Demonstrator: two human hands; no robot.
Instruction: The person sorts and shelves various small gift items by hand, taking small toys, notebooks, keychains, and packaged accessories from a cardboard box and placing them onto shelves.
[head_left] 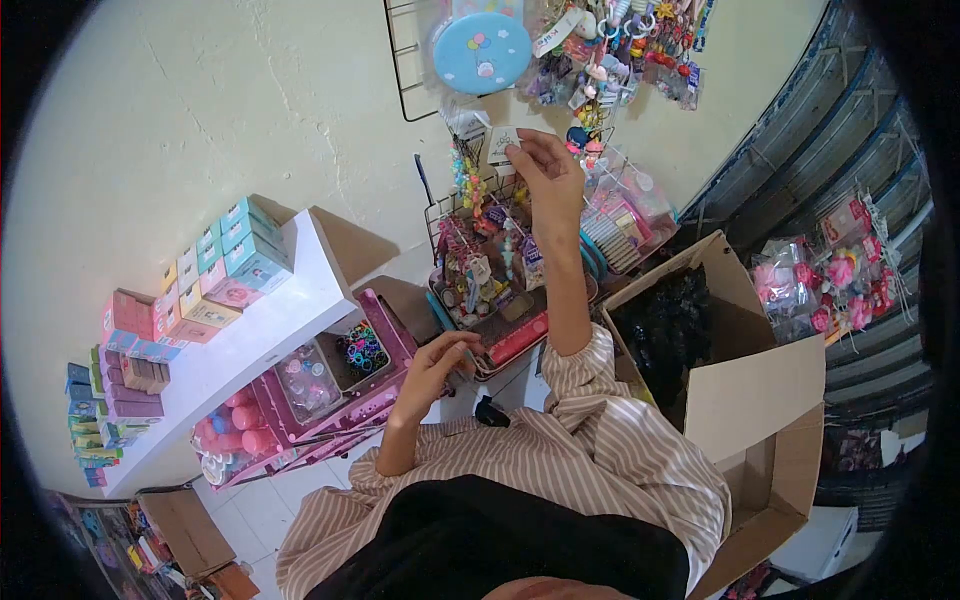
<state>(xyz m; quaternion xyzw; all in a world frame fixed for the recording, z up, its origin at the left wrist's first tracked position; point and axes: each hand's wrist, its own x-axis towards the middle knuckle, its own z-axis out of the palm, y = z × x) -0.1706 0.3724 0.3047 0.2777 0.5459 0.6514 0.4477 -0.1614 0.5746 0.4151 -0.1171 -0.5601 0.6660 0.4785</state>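
Note:
My right hand (548, 172) is raised toward the wire rack and pinches a small white card (503, 146) between thumb and fingers. Colourful beaded strings (468, 175) hang just left of and below the card. Lower down, my left hand (437, 372) is held in front of my body with its fingers curled; whether anything small is in them is too unclear to tell. Beside it is a wire basket (492, 372) filled with packaged trinkets and a red item (518, 338).
A white shelf (245, 345) with small boxes juts from the left wall. Below it stands a pink rack (400, 345) with hair ties. Open cardboard boxes (755, 400) stand at my right. A round blue case (482, 53) hangs above, near bagged charms (600, 60).

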